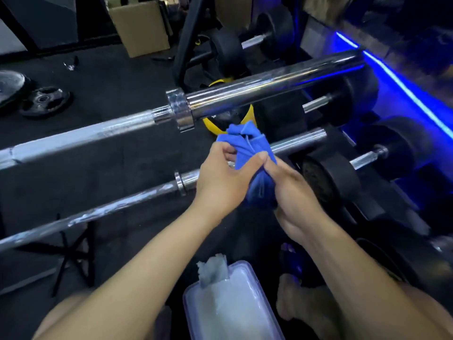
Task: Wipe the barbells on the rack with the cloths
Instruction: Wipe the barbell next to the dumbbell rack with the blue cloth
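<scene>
A bunched blue cloth [247, 143] is held in front of me by both hands. My left hand [220, 177] pinches its upper part between thumb and fingers. My right hand [291, 192] grips the twisted lower part. Two chrome barbells lie across the view. The upper barbell [257, 89] has a thick sleeve and collar, and runs from lower left to upper right. The lower barbell [110, 207] passes just behind my hands, its sleeve end [301, 141] showing to their right. The cloth hangs above the lower barbell; I cannot tell if it touches it.
A clear plastic tub [228, 303] with pale liquid and a whitish cloth [213, 268] on its rim sits near my knees. Black dumbbells [343, 177] line a rack at right beside a blue light strip [404, 89]. Weight plates [46, 101] and a cardboard box [139, 25] lie beyond.
</scene>
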